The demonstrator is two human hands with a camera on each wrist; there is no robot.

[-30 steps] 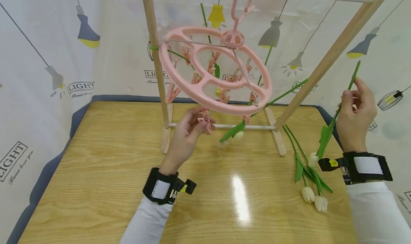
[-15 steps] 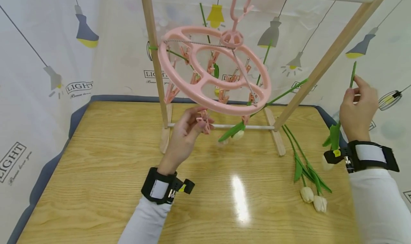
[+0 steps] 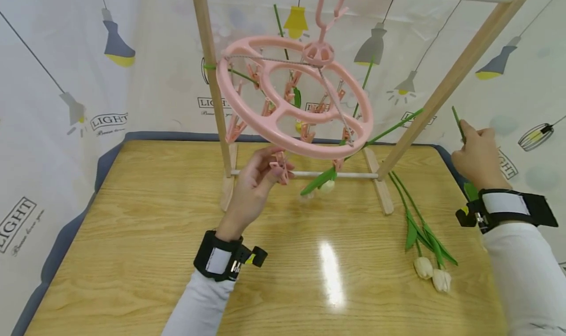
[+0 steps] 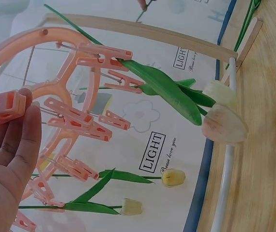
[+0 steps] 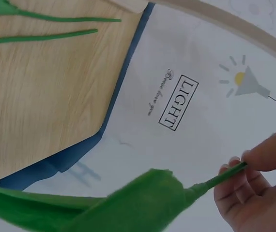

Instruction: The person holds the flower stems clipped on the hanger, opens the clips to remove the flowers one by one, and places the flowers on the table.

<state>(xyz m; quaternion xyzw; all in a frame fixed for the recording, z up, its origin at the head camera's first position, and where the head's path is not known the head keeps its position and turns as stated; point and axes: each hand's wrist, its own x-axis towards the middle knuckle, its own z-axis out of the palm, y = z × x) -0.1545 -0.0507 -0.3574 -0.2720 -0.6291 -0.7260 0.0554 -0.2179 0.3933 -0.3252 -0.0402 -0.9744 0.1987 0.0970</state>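
In the head view, the left hand [image 3: 252, 188] is pinching a pink clip [image 3: 280, 167] just below the front rim of the pink ring hanger [image 3: 309, 151]. Well apart to the right, past the wooden post [image 3: 453, 80], the right hand [image 3: 479, 156] is gripping a green stem [image 3: 457, 120]; its bare end is pointing up and leftward, and a leaf [image 3: 471, 192] is showing by the wrist. The left hand is sitting nearer the hanger.

In the left wrist view, the clip is resting against the left fingers, and clipped tulips [image 4: 225, 123] are hanging beyond it, blossoms toward the tabletop [image 4: 268, 145].

In the right wrist view, thumb and fingers are pinching the stem near its bare end, its long axis running away through the leaf; the blossom is not showing.
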